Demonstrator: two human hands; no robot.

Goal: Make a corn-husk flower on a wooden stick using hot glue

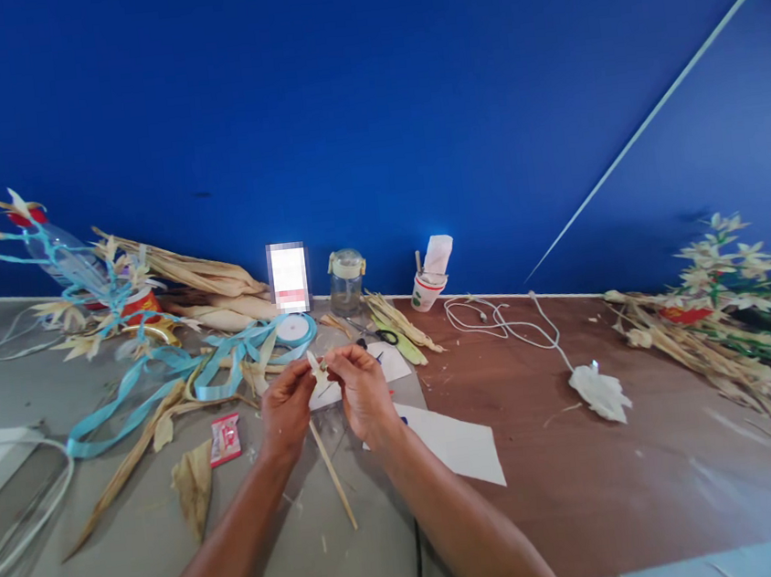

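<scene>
Between my two hands is a small pale flower [318, 371], its petals looking like cut corn husk. My left hand [288, 407] pinches it from the left with thumb and fingertips. My right hand [363, 388] is closed against its other side, and the exact grip is partly hidden by the fingers. Beneath the hands a thin wooden stick [334, 476] lies on the grey table. White paper [458, 442] lies to the right of my right wrist, and dark-handled scissors [386, 336] rest just beyond the hands.
Blue ribbon [129, 409] and dry corn husks [208, 272] spread over the left side, near a ribbon-wrapped flower arrangement [113, 285]. A lidded jar [347, 285] and a paper cup [428, 289] stand by the blue wall. White cable [548, 337] and more flowers [741, 265] lie right.
</scene>
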